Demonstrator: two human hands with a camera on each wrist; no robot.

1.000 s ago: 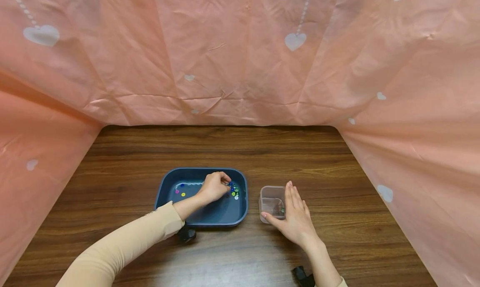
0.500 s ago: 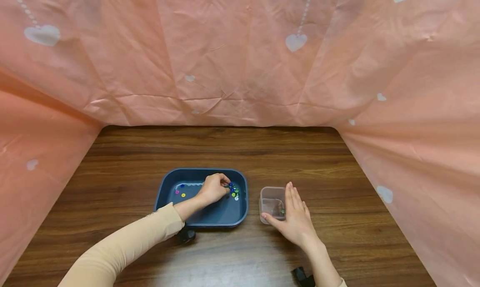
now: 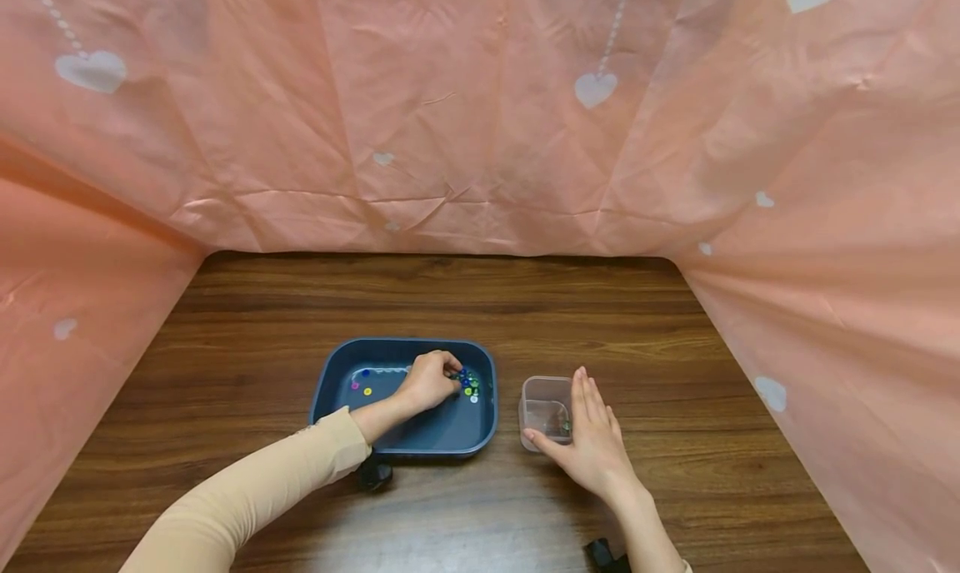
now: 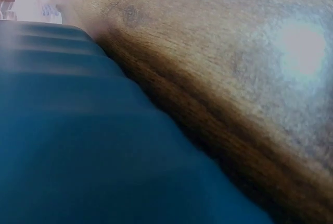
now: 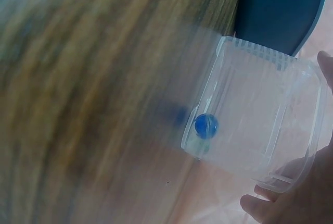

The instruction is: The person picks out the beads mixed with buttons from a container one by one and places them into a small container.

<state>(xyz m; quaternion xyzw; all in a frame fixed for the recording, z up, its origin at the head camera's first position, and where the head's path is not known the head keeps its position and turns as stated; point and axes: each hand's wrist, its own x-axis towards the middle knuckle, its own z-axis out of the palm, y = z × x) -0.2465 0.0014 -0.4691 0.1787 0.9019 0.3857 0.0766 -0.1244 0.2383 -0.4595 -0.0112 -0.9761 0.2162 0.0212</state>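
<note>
My left hand reaches into a dark blue basin. Its bent fingers and thumb are at a cluster of small glass marbles; whether one is pinched is too small to tell. A yellow-green and a white button lie at the cluster's near edge. With fingers straight, my right hand rests against a clear square plastic container, thumb at the near side. Inside the container, a blue marble and a greenish one show low down in the right wrist view. The left wrist view catches only the basin's outer wall and the table.
Pink, blue and yellow button-like discs lie at the basin's left. The wooden table is enclosed by a pink curtain. Black wrist cameras sit under both wrists.
The left fingertips have shifted slightly among the marbles in the basin. The right hand and the container stay in place; the whole head view has drifted a little.
</note>
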